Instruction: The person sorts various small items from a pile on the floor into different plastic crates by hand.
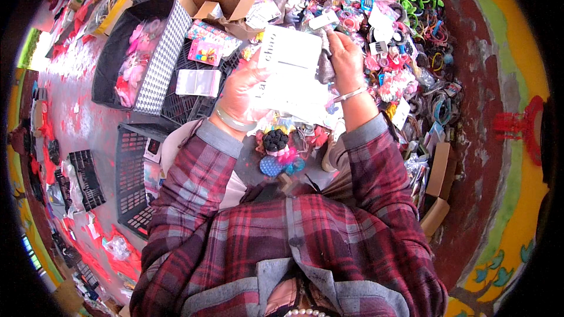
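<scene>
In front of me a white printed card (291, 73), overexposed and perhaps in a clear sleeve, is held up by its left edge in my left hand (242, 91), thumb over the front. At its right edge, my right hand (348, 61) pinches a grey, soft-looking strip of fabric (325, 64); whether it is attached to the card cannot be made out. Below the card, between my knees, lie a black braided hair tie (275, 140) and a blue dotted round piece (271, 166).
A big heap of hair accessories (393, 53) spreads ahead and right. To the left stand a houndstooth-sided box (163, 58) with pink pieces, an opened cardboard box (220, 0) and a black crate (132, 170). Clear packets (198, 83) lie beside my left hand.
</scene>
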